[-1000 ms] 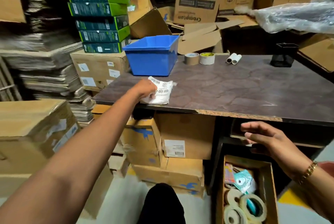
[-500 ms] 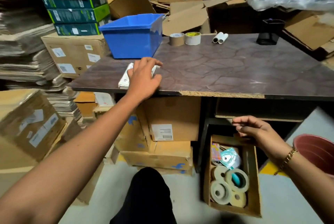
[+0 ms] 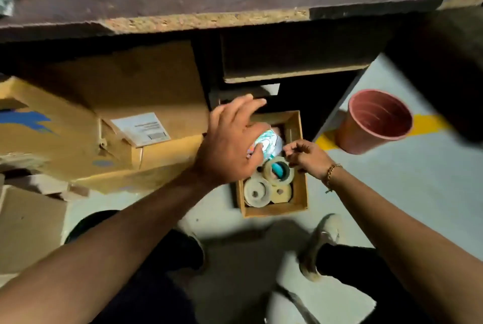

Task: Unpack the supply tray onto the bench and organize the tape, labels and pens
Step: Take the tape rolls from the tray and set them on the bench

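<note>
A small cardboard supply tray (image 3: 301, 194) sits on the floor under the bench (image 3: 209, 19). It holds three tape rolls: one with a teal core (image 3: 268, 176), a greyish one (image 3: 257, 192) and a pale yellow one (image 3: 281, 193). A shiny teal-and-white packet (image 3: 272, 144) lies at the tray's far end. My left hand (image 3: 230, 147) hovers over the tray's left side with fingers spread, one fingertip on the packet. My right hand (image 3: 306, 156) is at the right wall, fingers curled just above the teal-core roll; whether they grip anything is unclear.
Stacked cardboard boxes (image 3: 117, 114) fill the space under the bench to the left of the tray. A pink bucket (image 3: 376, 121) stands on the floor to the right. A lower shelf (image 3: 287, 75) juts out above the tray. My shoe (image 3: 322, 240) is just behind it.
My left hand has left the labels on the bench and come down to the tray. My right hand has dropped onto the tray's right side. My view has tilted steeply down.
</note>
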A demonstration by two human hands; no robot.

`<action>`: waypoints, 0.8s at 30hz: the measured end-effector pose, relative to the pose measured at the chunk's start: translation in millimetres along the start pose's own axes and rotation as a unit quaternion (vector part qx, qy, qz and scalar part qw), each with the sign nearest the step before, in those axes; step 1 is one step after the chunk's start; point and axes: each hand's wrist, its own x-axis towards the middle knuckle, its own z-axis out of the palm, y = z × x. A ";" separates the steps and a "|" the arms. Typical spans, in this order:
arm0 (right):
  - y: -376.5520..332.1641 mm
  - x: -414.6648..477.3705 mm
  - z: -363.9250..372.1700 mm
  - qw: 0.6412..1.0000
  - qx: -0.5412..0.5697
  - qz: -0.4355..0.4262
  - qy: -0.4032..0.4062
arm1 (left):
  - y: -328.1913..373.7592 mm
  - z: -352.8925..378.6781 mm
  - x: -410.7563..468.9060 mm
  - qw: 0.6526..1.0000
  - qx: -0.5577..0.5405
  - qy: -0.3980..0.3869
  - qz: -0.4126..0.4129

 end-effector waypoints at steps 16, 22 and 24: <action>157.2 129.5 61.2 0.810 -0.573 -0.112 -0.056 | -5.1 288.2 -87.8 0.896 0.011 -0.405 -0.184; 178.5 159.5 70.4 0.779 -0.615 -0.104 -0.062 | 12.2 328.6 -102.6 0.872 0.017 -0.406 -0.271; 180.2 166.6 73.1 0.776 -0.620 -0.097 -0.067 | 14.9 336.4 -104.9 0.869 0.027 -0.405 -0.283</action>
